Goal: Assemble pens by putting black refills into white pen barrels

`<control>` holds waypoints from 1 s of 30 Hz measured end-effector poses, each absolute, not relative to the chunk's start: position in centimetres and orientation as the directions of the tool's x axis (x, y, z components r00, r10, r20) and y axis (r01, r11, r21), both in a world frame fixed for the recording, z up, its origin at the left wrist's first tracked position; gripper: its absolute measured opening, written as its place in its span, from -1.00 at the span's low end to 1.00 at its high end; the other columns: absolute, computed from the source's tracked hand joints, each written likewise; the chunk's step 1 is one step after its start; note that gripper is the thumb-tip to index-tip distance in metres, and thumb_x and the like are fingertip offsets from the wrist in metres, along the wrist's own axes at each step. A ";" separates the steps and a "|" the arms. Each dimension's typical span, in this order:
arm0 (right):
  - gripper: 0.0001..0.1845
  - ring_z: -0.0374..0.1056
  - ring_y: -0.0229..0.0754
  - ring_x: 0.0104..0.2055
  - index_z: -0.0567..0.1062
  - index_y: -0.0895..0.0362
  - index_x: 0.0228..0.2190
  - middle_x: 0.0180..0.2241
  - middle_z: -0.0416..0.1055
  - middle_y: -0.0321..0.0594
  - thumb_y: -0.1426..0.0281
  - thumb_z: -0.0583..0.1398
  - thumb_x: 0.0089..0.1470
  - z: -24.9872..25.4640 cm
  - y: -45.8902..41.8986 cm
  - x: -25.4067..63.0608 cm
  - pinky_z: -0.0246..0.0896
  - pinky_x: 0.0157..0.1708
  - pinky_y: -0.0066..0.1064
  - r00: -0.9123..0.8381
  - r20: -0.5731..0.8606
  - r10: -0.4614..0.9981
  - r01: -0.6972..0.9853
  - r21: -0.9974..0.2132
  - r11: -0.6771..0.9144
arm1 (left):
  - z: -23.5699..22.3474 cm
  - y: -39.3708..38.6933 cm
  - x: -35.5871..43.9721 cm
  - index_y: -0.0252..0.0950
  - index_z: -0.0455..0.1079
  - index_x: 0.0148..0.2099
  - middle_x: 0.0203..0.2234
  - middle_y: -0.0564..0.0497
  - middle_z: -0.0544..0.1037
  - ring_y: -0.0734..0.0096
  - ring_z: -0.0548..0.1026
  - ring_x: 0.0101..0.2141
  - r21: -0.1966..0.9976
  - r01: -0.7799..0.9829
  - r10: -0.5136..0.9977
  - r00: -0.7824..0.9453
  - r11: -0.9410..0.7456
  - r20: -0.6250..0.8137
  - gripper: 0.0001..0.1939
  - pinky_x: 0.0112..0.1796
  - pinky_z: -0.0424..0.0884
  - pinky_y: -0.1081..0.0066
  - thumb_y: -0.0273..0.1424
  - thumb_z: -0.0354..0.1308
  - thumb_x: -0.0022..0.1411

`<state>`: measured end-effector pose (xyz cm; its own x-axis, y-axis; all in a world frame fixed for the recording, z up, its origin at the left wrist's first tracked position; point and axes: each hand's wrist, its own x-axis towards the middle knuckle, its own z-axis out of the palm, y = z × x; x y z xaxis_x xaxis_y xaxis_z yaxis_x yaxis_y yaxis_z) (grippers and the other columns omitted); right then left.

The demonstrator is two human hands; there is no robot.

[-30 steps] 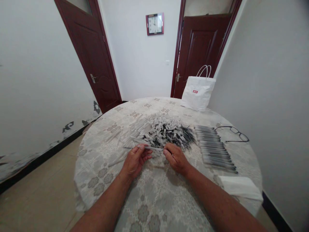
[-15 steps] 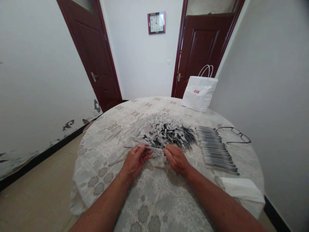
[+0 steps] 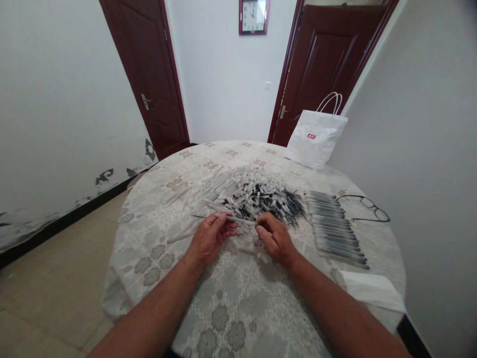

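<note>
clock (image 3: 254,17): top cropped | bag lettering (image 3: 311,136): unreadable | tube (image 3: 240,220), right tip: indistinct

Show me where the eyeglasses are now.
In the head view, the eyeglasses lie toward the right edge of the table, just right of the row of pens and nearer than the white bag.
</note>
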<state>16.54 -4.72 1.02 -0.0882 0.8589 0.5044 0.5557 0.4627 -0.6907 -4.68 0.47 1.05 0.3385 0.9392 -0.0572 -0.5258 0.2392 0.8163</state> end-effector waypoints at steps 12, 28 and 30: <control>-0.67 0.28 -0.24 -0.45 0.39 0.08 -0.40 -0.52 0.33 -0.32 0.27 -0.02 0.36 0.9 -4.6 16.8 0.12 -0.37 -0.40 -0.092 0.446 0.890 0.533 -0.733 0.423 | 1.0 0.3 -4.5 -0.38 0.50 -0.12 -0.37 -0.09 0.62 0.33 0.62 -0.34 0.823 -0.522 0.950 0.305 0.225 -0.066 -0.67 -0.33 0.59 0.42 -0.27 0.38 0.15; -0.59 0.26 -0.23 -0.50 0.32 0.06 -0.50 -0.57 0.32 -0.32 0.23 -0.03 0.38 1.0 -4.8 16.3 0.10 -0.42 -0.40 -0.094 0.401 0.911 0.583 -0.720 0.377 | 0.9 0.1 -4.4 -0.38 0.50 -0.14 -0.40 -0.07 0.62 0.34 0.62 -0.36 0.824 -0.522 0.956 0.285 0.219 -0.073 -0.63 -0.33 0.58 0.40 -0.25 0.42 0.09; -0.56 0.26 -0.24 -0.54 0.32 0.06 -0.51 -0.60 0.32 -0.34 0.21 -0.04 0.38 0.8 -4.8 16.3 0.10 -0.46 -0.41 -0.080 0.359 0.930 0.534 -0.772 0.344 | 1.0 0.0 -4.4 -0.39 0.50 -0.14 -0.40 -0.08 0.62 0.34 0.62 -0.36 0.824 -0.524 0.957 0.281 0.216 -0.072 -0.62 -0.33 0.58 0.40 -0.25 0.42 0.08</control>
<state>16.33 -4.80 0.79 -0.0796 0.9298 0.3593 0.5340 0.3441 -0.7723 -4.37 0.02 0.95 0.2812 0.9569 -0.0722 -0.5242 0.2162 0.8237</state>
